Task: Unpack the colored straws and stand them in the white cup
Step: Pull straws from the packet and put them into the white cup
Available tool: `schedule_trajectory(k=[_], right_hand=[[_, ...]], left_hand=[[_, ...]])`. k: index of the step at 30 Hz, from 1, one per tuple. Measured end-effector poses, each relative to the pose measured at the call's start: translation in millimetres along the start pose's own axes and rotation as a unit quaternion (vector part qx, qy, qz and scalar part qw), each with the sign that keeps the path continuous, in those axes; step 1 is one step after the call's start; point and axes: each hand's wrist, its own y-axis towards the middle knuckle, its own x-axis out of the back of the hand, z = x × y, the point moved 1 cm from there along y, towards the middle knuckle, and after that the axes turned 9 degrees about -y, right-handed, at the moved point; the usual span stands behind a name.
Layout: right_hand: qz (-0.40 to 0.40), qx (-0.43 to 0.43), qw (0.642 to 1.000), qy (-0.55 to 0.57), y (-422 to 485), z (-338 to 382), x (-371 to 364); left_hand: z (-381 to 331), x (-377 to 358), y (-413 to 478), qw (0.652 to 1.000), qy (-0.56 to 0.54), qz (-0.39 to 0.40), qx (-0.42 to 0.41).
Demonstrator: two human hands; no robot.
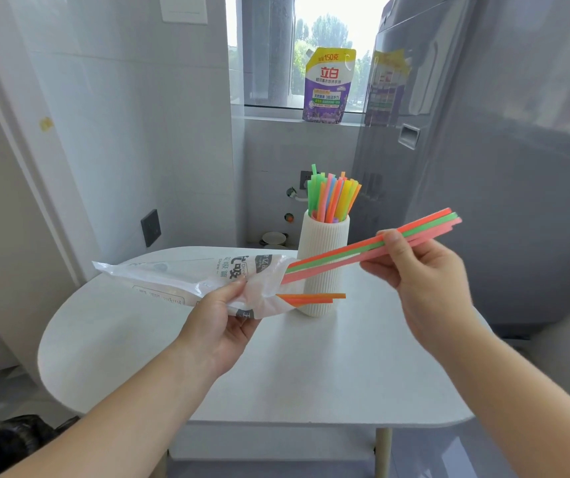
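Note:
A white ribbed cup stands on the white table with several colored straws upright in it. My left hand grips a clear plastic straw bag near its open end, above the table. My right hand pinches a small bunch of orange, green and pink straws, whose far ends are still inside the bag mouth. Two orange straw ends stick out of the bag lower down, in front of the cup.
A purple detergent pouch stands on the window sill behind. A grey appliance rises close on the right of the table. Tiled wall with a dark socket lies to the left.

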Motion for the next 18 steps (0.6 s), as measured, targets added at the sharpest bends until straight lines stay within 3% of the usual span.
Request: schedule_trajectory(k=[12,18], right_hand=[[-0.107,0.175,0.97,-0.129,30.4,85.0,52.7],[-0.11,0.221,0.942,-0.226,42.9,115.5,46.5]], left_hand=[[-6.5,6.1,6.5,1.0,-0.008,-0.015,-0.016],[-5.0,5.6,6.5,1.0,0.003,-0.005,-0.012]])
